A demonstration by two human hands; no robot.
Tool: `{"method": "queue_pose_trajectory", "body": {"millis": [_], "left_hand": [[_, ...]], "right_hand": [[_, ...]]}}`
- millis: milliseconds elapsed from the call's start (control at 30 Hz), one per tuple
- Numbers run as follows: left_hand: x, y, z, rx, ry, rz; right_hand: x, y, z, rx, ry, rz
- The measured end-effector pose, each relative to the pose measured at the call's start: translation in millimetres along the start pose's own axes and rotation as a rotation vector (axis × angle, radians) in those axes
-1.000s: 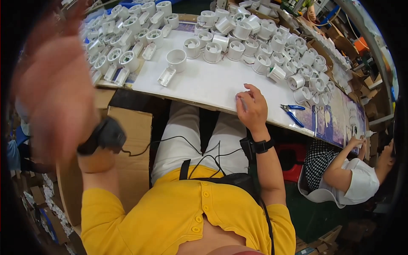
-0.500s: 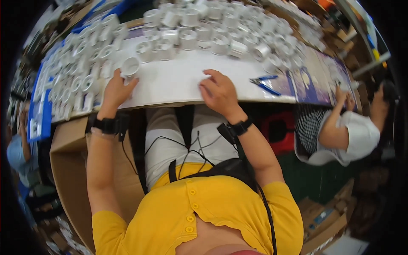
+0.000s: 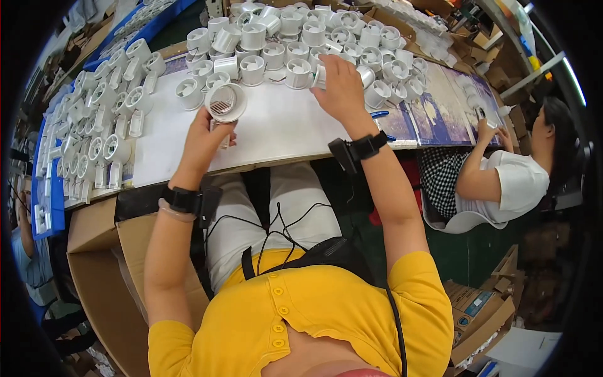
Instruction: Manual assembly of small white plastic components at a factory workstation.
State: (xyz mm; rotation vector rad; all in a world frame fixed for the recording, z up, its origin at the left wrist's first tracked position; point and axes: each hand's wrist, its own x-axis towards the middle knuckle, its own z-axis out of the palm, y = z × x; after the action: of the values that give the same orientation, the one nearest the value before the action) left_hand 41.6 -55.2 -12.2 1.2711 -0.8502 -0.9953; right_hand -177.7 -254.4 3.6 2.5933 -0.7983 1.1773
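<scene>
My left hand [image 3: 204, 139] grips a white plastic fan housing [image 3: 227, 102], tilted above the near part of the white work surface [image 3: 276, 129]. Its round flanged end faces up, and brownish slats show inside. Farther off, at the front of a pile of white fan housings [image 3: 253, 38], my right hand [image 3: 341, 88] has thumb and fingers around another white cylinder [image 3: 320, 76], partly covered by the hand. Blue-handled pliers [image 3: 379, 114] lie beside my right wrist, half hidden by it.
Rows of white fan housings with brackets [image 3: 116, 148] fill the table's left side, by a blue tray [image 3: 49, 204]. An open cardboard box [image 3: 94, 251] stands below at left. At right, a co-worker [image 3: 502, 182] sits handling a small part.
My left hand has lifted a fan housing off the table and brought it rightward. My right hand has reached forward to the pile and closed around a cylinder. The view has shifted slightly.
</scene>
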Motion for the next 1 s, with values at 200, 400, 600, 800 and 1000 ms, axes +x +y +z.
{"method": "queue_pose_trajectory", "body": {"millis": [200, 400, 600, 800, 1000], "left_hand": [[8.1, -28.6, 10.0, -0.063, 0.034, 0.094], [5.9, -27.9, 1.5, -0.211, 0.031, 0.105], [3.5, -32.8, 1.0, -0.294, 0.044, 0.106], [1.6, -32.8, 1.3, -0.29, 0.04, 0.141], [-0.4, -31.5, 2.2, -0.212, 0.062, 0.164]], "right_hand": [[1.5, 12.3, 8.6, -0.231, -0.374, 0.074], [-23.1, -5.6, -21.8, 0.817, -0.471, 0.583], [-41.6, -28.1, -2.2, 1.389, -0.382, 0.605], [-39.6, -31.5, -1.3, 0.818, -0.514, 0.172], [-10.7, -57.8, -12.9, 0.615, -0.305, -0.103]]}}
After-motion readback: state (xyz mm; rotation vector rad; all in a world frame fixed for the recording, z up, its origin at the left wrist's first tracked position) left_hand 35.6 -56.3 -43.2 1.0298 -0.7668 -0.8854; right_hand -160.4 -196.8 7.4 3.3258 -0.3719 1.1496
